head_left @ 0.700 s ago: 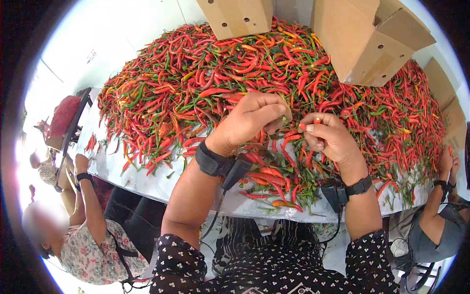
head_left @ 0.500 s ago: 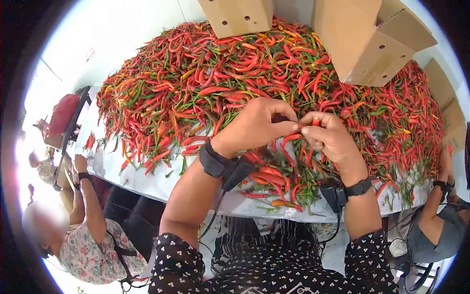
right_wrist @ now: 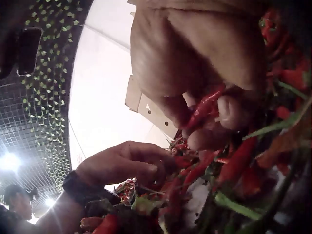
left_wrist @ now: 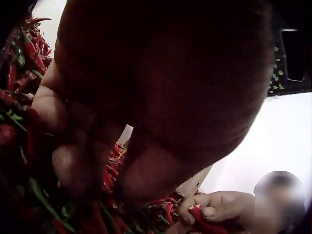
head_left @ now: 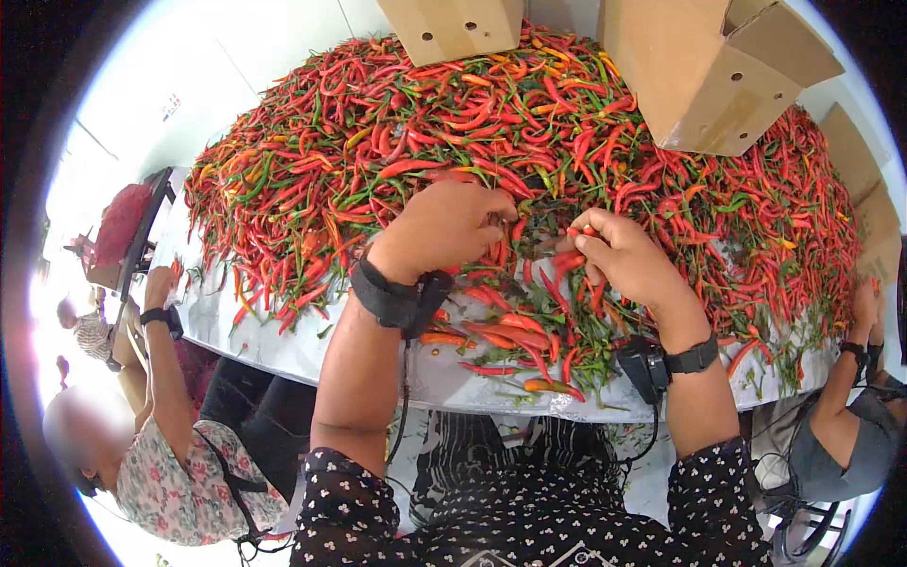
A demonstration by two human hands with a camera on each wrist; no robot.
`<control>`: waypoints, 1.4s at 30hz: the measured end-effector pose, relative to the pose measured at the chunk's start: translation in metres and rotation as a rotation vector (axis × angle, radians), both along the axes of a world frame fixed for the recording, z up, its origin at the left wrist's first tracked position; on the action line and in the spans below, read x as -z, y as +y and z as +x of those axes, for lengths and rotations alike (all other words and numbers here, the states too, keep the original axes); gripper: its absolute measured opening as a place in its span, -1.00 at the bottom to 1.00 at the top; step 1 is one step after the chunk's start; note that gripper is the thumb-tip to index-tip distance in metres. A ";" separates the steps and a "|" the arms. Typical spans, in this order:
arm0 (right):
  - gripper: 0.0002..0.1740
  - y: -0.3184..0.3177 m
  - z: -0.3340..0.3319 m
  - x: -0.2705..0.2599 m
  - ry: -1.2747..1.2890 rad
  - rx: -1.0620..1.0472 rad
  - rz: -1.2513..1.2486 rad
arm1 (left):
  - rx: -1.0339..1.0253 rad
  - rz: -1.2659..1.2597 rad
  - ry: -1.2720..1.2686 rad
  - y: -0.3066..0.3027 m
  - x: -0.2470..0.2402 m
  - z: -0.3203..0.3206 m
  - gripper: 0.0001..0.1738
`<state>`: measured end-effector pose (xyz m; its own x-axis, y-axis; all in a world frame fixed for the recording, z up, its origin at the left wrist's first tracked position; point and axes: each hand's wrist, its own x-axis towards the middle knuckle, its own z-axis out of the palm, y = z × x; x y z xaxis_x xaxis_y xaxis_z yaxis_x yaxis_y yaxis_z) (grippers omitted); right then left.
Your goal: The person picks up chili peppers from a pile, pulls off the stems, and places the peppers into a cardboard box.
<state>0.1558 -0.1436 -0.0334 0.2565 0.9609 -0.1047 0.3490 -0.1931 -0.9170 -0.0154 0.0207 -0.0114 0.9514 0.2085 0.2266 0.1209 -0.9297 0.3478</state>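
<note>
- I saw the right hand point(head_left: 625, 257) pinching a red chili point(right_wrist: 204, 107), partly covered by fingers
- left hand point(head_left: 442, 231) was at the chili pile point(head_left: 321, 151); couldn't tell its grip, wrist cam too dark

I'm getting bright, even light in the head view, washing out to white along the left rim, while the heap of slender red and green chilies point(head_left: 378, 161) reads crisp and saturated. Black vignetting rings that circle, and the lens bows the near edge of the pale, smooth-topped counter point(head_left: 283, 350). A round blur masks the head of the person in the floral shirt point(head_left: 189, 482). Over on the left wrist, it's murky: the left hand point(left_wrist: 165, 87) goes nearly black, backlit by a glaring white wall point(left_wrist: 263, 131). Right wrist now: a round white lamp point(right_wrist: 9, 163) flares at lower left, shadow pools under the right hand point(right_wrist: 200, 58), its glossy red chili point(right_wrist: 204, 107) catches highlights, and the closest stems look soft.
</note>
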 end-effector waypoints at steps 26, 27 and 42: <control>-0.84 -0.005 0.000 -0.010 0.716 0.004 0.168 | -0.029 -1.270 -0.242 -0.023 -0.010 0.019 -0.82; -0.84 -0.005 -0.001 -0.013 0.689 0.003 0.154 | -0.039 -1.255 -0.253 -0.028 -0.013 0.019 -0.82; -0.88 -0.009 -0.010 -0.020 0.191 -0.018 0.060 | -0.023 -0.680 -0.212 -0.042 -0.010 0.023 -0.78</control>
